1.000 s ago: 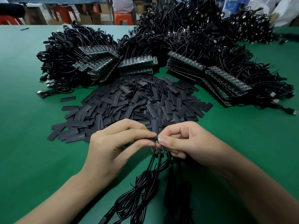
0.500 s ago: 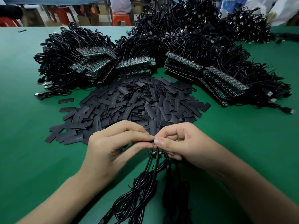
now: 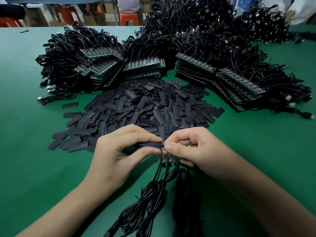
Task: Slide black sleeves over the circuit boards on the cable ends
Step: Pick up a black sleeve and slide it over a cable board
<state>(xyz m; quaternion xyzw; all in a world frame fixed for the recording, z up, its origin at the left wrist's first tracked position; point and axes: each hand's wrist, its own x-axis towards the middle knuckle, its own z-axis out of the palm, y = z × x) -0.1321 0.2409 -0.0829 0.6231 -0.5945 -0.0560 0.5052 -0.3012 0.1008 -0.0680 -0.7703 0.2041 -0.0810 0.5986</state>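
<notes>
Grip check: left hand (image 3: 114,159) pinches a black sleeve (image 3: 150,144) lying left-to-right above the desk (image 3: 25,159), its mouth meeting the tiny circuit board (image 3: 163,146) pinched by the right hand (image 3: 196,151). Green top, loose sleeve pile (image 3: 145,106), cable bundles (image 3: 196,40), orange stool (image 3: 129,18) behind. Sleeve print's unreadable.

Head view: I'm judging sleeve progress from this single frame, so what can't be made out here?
- Head view: how far the black sleeve is over the circuit board; the left hand covers most of it.
- Head view: the right hand hides most of the boards below.
- Head view: the cables run off the bottom edge.
- Head view: print on the sleeve pile is too small.
</notes>
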